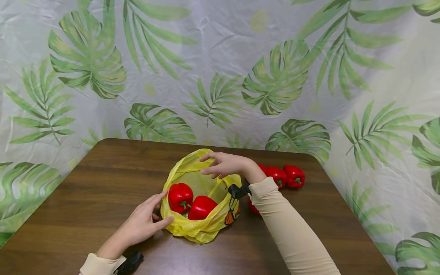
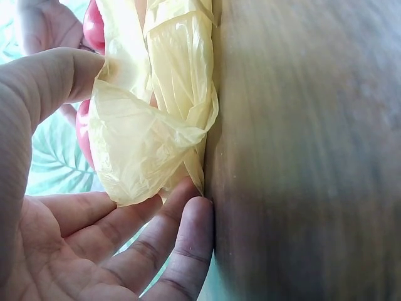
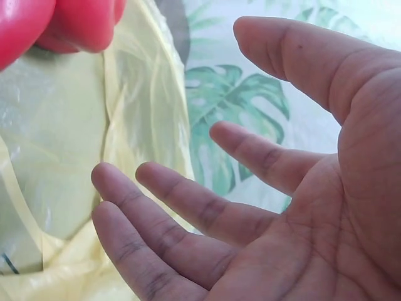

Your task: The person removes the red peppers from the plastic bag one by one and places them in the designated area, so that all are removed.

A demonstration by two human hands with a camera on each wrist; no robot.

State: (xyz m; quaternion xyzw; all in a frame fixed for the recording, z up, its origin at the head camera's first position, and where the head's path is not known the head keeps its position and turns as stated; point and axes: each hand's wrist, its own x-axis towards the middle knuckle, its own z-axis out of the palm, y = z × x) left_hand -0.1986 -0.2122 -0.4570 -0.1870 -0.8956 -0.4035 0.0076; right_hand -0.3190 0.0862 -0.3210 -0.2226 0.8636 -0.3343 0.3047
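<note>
A yellow plastic bag (image 1: 199, 231) lies on the table with its mouth spread wide. Inside it are two red bell peppers, one on the left (image 1: 180, 197) and one nearer the middle (image 1: 202, 208). At the bag's left side, my left hand (image 1: 142, 221) rests with thumb and fingers spread against the rim. The left wrist view has that thumb at the bag's edge and the fingertips (image 2: 188, 188) low against its outside. My right hand (image 1: 228, 165) hovers over the far right part of the bag, fingers loosely extended and nothing in them.
Several more red bell peppers (image 1: 294, 176) sit on the brown wooden table (image 1: 113, 172) to the right, partly hidden behind my right forearm. A leaf-patterned cloth (image 1: 220, 57) hangs behind the table. Each wrist wears a small black camera.
</note>
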